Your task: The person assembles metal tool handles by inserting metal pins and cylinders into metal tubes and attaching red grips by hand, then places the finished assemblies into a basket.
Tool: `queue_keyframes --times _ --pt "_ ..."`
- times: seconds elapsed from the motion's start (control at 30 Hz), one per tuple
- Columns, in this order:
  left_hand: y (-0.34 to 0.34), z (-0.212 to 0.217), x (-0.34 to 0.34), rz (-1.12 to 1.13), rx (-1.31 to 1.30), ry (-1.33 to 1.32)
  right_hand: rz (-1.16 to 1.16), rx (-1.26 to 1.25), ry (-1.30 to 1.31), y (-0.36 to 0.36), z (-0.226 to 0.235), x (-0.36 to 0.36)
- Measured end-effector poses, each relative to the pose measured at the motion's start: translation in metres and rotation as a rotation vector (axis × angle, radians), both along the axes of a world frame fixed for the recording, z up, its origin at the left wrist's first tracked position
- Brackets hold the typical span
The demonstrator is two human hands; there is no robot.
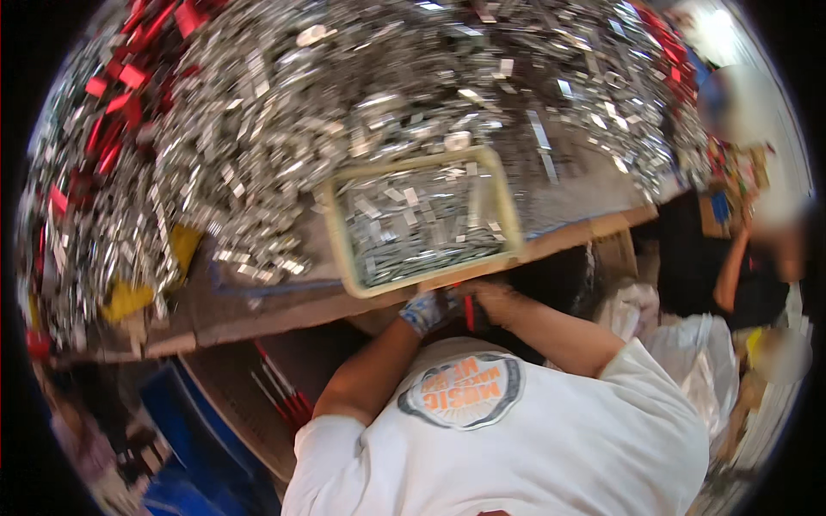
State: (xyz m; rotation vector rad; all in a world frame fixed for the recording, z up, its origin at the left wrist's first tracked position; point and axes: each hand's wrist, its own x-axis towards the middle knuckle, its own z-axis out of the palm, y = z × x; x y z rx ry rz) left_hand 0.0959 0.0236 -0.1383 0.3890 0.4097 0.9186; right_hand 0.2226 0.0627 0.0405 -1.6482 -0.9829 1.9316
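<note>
A tray (508, 215) sits at the near edge of the surface (284, 305), straight before the person, with small metal pieces (413, 228) lying in it. Behind the tray and off to both sides, a heap of like pieces (284, 112) covers the surface, and clips (116, 86) lie mixed into it at the far left and far right. Both hands meet just below the tray's near rim, the left hand (428, 310) beside the right hand (490, 297), with a thin tool (469, 311) between them; another person (731, 267) sits to the right, off the surface.
</note>
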Motion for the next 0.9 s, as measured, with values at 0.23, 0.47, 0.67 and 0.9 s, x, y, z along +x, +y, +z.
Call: queue_keyframes --times 0.23,0.47,0.67,0.9 --pt "0.005 0.025 -0.008 0.056 -0.618 -0.359 0.163 0.012 -0.130 -0.002 0.011 -0.004" --pt "0.003 0.013 -0.011 0.056 -0.165 -0.292 0.199 0.009 -0.090 0.008 0.012 -0.030" --pt "0.027 0.126 -0.062 0.123 -0.782 0.262 0.229 0.298 -0.013 0.035 -0.004 -0.083" --pt "-0.007 0.075 -0.069 -0.341 -0.350 1.027 0.373 0.674 -0.132 0.032 -0.015 -0.046"
